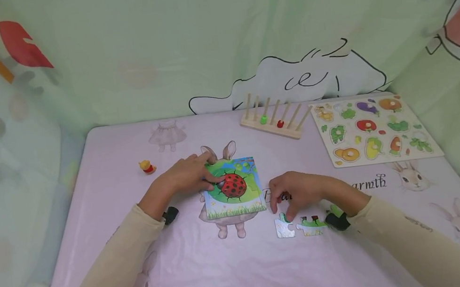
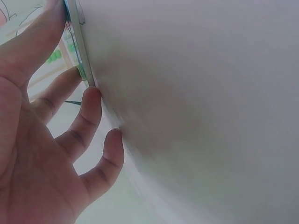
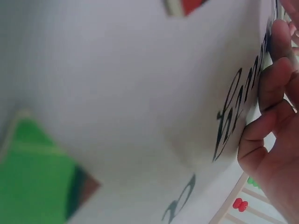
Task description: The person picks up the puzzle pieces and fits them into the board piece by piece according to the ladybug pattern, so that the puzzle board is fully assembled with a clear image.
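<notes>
“Head view: where does the ladybug board (image 1: 239, 204) lie?”

“Flat on a smooth pink cloth (image 1: 202, 274) printed with rabbits: a glossy square with a grassy lower border. From the left wrist, its edge shows pale and stiff.”

“The left hand (image 1: 190, 174)?”

“Half spread over the board's left side, fingers loosely bent; the thumb rests on the printed face by the ladybug's head, and fingertips touch the edge.”

“The right hand (image 1: 299, 190)?”

“Arched just right of the board, fingers bent downward, thumb at the knobbed upper side of a pale piece (image 1: 284, 229). Whether it has hold of that piece, I cannot tell.”

“And nearby?”

“A patterned piece (image 1: 314, 228), green with dark and red patches, lies beside the first. Beyond, a wooden rack (image 1: 271, 130) of slim pegs carries a green bead (image 1: 263, 120) and a red bead (image 1: 280, 124). To its right lies a flat vegetable panel (image 1: 350, 132); near the left hand, a small, rounded bear figure (image 1: 147, 166).”
</notes>
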Demonstrator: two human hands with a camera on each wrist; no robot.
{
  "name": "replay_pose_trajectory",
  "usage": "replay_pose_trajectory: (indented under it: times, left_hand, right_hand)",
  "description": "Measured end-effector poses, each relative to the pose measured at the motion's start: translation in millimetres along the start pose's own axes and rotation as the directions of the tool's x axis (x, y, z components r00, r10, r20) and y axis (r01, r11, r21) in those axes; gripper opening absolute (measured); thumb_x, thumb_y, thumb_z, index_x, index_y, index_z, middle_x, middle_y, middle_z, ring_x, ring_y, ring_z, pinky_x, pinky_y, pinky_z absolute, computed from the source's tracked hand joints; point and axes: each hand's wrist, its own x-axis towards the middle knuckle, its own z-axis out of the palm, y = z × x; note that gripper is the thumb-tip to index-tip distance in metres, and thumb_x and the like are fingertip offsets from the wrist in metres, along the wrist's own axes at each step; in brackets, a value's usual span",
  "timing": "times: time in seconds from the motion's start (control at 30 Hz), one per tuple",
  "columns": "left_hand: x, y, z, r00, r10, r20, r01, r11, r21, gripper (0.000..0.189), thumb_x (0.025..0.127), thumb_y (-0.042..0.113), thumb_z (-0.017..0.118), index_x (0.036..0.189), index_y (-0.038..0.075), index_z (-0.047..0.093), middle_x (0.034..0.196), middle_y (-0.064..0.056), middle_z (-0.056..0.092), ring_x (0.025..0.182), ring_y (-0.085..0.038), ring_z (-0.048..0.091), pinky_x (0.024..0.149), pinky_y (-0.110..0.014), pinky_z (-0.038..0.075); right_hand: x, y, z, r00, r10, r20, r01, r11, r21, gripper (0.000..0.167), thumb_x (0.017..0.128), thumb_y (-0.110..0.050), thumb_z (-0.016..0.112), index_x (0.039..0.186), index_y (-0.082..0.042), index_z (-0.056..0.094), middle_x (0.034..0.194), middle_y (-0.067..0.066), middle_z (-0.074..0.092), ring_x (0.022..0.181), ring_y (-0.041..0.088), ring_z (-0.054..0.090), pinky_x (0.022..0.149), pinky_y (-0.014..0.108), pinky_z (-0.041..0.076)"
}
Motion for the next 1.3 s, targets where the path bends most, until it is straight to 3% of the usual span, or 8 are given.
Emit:
replay_pose_trajectory:
  times: [0.3, 0.67, 0.9, 1.3]
  left_hand:
    - [-0.5, -1.4, 0.2, 1.0, -0.001, 0.006, 0.001, 1.0, 0.0, 0.041, 0.096, 0.041, 0.07, 0.135, 0.044, 0.062, 0.149, -0.002, 0.043, 0.119, -0.028, 0.053, 0.089, -0.048, 0.049]
    - [-0.6, -3.3, 3.0, 1.0, -0.005, -0.003, 0.005, 1.0, -0.031, 0.041, 0.095, 0.04, 0.07, 0.135, 0.042, 0.063, 0.15, -0.002, 0.042, 0.119, -0.026, 0.051, 0.091, -0.048, 0.049]
    - [-0.4, -2.6, 2.7, 1.0, -0.004, -0.006, 0.004, 0.999, -0.042, 0.04, 0.095, 0.039, 0.071, 0.134, 0.041, 0.064, 0.15, -0.002, 0.043, 0.118, -0.026, 0.051, 0.091, -0.048, 0.049]
    - [-0.9, -1.6, 1.7, 1.0, -0.004, 0.0, 0.004, 0.999, -0.032, 0.04, 0.095, 0.039, 0.071, 0.135, 0.04, 0.064, 0.15, -0.003, 0.043, 0.12, -0.027, 0.052, 0.091, -0.048, 0.049]
  right_hand:
    - [3.1, 1.4, 4.1, 0.999, -0.044, -0.006, 0.043, 0.997, -0.07, 0.026, 0.072, -0.021, 0.093, 0.085, -0.036, 0.077, 0.088, -0.012, 0.059, 0.087, 0.007, 0.054, 0.08, 0.026, 0.043]
    - [2.3, 2.8, 3.1, 0.999, -0.037, -0.019, 0.036, 0.999, -0.019, 0.024, 0.072, -0.019, 0.092, 0.086, -0.03, 0.076, 0.086, -0.013, 0.06, 0.085, 0.008, 0.054, 0.079, 0.026, 0.044]
    - [3.1, 1.4, 3.8, 1.0, -0.004, -0.016, 0.003, 0.999, -0.054, 0.024, 0.071, -0.02, 0.093, 0.083, -0.03, 0.074, 0.086, -0.015, 0.058, 0.084, 0.007, 0.053, 0.079, 0.026, 0.042]
    - [4.4, 2.0, -0.1, 1.0, 0.01, 0.017, -0.008, 0.997, -0.08, 0.015, 0.082, -0.021, 0.086, 0.08, -0.028, 0.073, 0.079, -0.013, 0.054, 0.08, 0.005, 0.051, 0.076, 0.025, 0.04]
